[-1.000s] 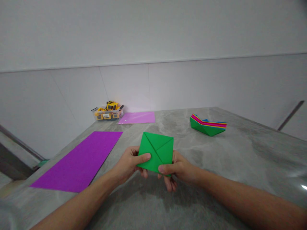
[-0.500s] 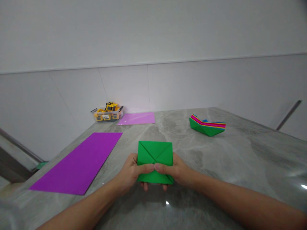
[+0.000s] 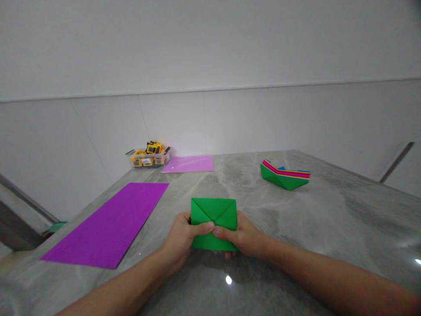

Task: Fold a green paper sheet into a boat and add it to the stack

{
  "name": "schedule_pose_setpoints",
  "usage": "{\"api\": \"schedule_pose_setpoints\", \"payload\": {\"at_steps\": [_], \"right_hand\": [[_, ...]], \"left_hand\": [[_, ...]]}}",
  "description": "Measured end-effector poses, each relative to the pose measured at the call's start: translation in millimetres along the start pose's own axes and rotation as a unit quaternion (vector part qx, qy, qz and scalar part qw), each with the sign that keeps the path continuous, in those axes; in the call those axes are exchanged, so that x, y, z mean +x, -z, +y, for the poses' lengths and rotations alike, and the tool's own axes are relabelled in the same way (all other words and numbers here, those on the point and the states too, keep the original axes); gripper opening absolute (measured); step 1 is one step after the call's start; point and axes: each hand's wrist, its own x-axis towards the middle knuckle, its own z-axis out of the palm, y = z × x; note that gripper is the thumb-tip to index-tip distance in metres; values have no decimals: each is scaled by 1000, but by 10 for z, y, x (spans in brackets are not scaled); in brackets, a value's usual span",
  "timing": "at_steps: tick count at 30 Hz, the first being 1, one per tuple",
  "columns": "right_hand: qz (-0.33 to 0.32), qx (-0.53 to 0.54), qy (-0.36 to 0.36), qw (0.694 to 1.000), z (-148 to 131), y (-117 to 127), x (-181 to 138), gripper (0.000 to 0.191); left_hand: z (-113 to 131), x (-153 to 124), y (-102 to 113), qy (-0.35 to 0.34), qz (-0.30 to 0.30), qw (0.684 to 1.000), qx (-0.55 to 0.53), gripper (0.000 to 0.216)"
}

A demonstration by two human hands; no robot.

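Observation:
A folded green paper square (image 3: 213, 215) with crossing diagonal creases is held low over the grey marble table (image 3: 329, 219), in front of me. My left hand (image 3: 184, 237) grips its left side, thumb pressed on top near the middle. My right hand (image 3: 241, 237) grips its right side, thumb meeting the left thumb at the centre. The fingers of both hands curl under the paper and are mostly hidden.
A large purple sheet (image 3: 108, 224) lies to the left, a paler purple sheet (image 3: 189, 164) further back. A clear tub with yellow toy vehicles (image 3: 148, 156) stands at the wall. A stack of folded coloured paper boats (image 3: 284, 174) sits at the back right.
The green paper has turned from a tilted diamond to a level square and has come down towards the table. Both thumbs have slid inward until they meet at its centre.

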Motion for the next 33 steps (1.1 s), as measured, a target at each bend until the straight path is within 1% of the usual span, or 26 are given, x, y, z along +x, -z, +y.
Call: {"api": "schedule_pose_setpoints", "payload": {"at_steps": [4, 7, 11, 15, 17, 21, 24, 27, 30, 33], "right_hand": [[4, -3, 4, 1000, -18, -39, 23, 55], [12, 0, 4, 1000, 7, -39, 38, 55], [18, -3, 1, 1000, 29, -49, 45, 51], [14, -4, 8, 1000, 12, -66, 49, 48], [22, -14, 3, 1000, 20, -58, 59, 49], [46, -51, -7, 998, 61, -51, 83, 45], [50, -57, -3, 997, 62, -86, 87, 42], [50, -49, -5, 998, 45, -111, 86, 44], [64, -60, -7, 996, 48, -105, 92, 43], [73, -70, -15, 995, 68, -113, 100, 43]], "left_hand": [[20, -15, -27, 7, 23, 999, -21, 35], [35, -11, -38, 8, 29, 999, -11, 38], [42, -8, -40, -4, 41, 999, -1, 36], [57, -10, -38, 4, 45, 999, -7, 38], [57, 0, -38, 5, 47, 999, -4, 39], [44, 28, -35, -7, 73, 997, -1, 38], [45, 41, -27, 4, 89, 996, -20, 38], [48, 54, -11, 8, 85, 996, -24, 40], [40, 73, 11, 1, 75, 997, -16, 41], [29, 85, 33, -8, 84, 996, -15, 41]]}}
